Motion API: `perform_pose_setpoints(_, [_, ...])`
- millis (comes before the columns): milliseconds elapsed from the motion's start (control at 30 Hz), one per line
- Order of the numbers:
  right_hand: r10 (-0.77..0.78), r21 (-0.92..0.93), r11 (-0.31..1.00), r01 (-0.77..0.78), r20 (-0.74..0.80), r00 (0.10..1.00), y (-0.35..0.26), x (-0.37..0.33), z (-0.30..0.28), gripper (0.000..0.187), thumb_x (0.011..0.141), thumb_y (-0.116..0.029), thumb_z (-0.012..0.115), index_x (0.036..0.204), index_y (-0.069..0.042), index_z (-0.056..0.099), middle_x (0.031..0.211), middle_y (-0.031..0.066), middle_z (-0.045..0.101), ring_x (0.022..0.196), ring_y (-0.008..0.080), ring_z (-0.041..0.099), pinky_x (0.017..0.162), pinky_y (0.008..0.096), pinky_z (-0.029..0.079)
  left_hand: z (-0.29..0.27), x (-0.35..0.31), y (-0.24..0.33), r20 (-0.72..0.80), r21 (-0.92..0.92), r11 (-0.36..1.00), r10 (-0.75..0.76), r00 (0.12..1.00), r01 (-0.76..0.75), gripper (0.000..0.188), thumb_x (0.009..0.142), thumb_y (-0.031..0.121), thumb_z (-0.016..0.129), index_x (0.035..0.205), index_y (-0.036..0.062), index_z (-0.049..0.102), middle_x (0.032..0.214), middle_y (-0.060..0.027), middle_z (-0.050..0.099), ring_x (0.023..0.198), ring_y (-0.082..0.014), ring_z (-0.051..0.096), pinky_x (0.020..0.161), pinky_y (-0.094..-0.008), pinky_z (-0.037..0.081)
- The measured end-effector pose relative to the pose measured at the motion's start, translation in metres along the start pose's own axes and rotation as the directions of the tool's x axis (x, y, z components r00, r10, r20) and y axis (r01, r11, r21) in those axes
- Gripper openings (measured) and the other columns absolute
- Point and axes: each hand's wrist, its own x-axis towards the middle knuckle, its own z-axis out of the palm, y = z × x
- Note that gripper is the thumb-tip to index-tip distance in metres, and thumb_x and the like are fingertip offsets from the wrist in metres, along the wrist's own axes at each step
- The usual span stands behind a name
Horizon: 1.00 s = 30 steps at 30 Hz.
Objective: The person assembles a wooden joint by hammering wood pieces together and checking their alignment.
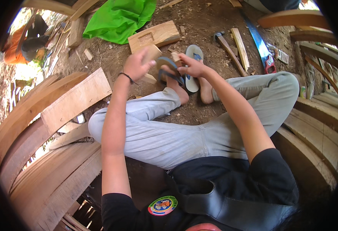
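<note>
My left hand [135,68], with a dark band at the wrist, is closed round a wooden block [152,53], slightly blurred. Just beyond it, a thick piece of timber [163,34] with a rectangular recess cut in its face lies on the dirt. My right hand [192,67] is closed, thumb and fingers together, beside a small pale wood piece [175,57] that it seems to grip. Both hands are above my feet, which wear flip-flops [192,82]. A wood offcut [149,78] lies below my left hand.
A hammer [227,50], a wood strip [240,49] and a handsaw [259,44] with a red handle lie at the far right. Bright green cloth [119,19] lies at the far left. Boards [76,100] are stacked to my left, curved-looking planks [315,127] to my right. A person in orange [17,46] is beyond.
</note>
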Motion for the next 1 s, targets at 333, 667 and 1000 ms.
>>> perform_pose_setpoints(333, [0.085, 0.397, 0.918, -0.008, -0.176, 0.981, -0.074, 0.003, -0.048, 0.058, 0.086, -0.01, 0.058, 0.139, -0.008, 0.037, 0.135, 0.0114, 0.047, 0.125, 0.0243, 0.041, 0.104, 0.0368, 0.034, -0.191, -0.039, -0.012, -0.355, -0.185, 0.923, -0.384, 0.852, 0.339, 0.07, 0.081, 0.041, 0.074, 0.131, -0.0004, 0.048, 0.114, -0.0146, 0.063, 0.1, -0.0216, 0.062, 0.084, -0.0345, 0.051])
perform_pose_setpoints(667, [-0.378, -0.419, 0.877, 0.237, -0.295, 0.877, -0.137, 0.139, 0.068, 0.014, 0.084, -0.003, 0.06, 0.097, -0.004, 0.066, 0.092, 0.0148, 0.065, 0.088, 0.034, 0.062, 0.079, 0.0405, 0.05, -0.173, -0.183, 0.013, -0.894, -0.444, 0.855, -0.403, -0.196, 0.267, 0.036, 0.088, 0.014, 0.066, 0.116, -0.002, 0.049, 0.073, -0.0065, 0.054, 0.055, -0.0102, 0.049, 0.049, -0.0221, 0.041])
perform_pose_setpoints(1000, [0.033, -0.669, 0.74, 0.071, 0.141, 0.989, -0.01, 0.232, 0.243, 0.018, 0.086, -0.015, 0.059, 0.104, -0.013, 0.064, 0.109, 0.0089, 0.058, 0.106, 0.0309, 0.058, 0.086, 0.0455, 0.051, -0.143, -0.116, -0.026, -0.971, -0.237, 0.885, -0.22, -0.089, 0.401, 0.051, 0.087, 0.011, 0.062, 0.127, -0.0084, 0.038, 0.077, -0.0093, 0.054, 0.057, -0.012, 0.05, 0.059, -0.0269, 0.045])
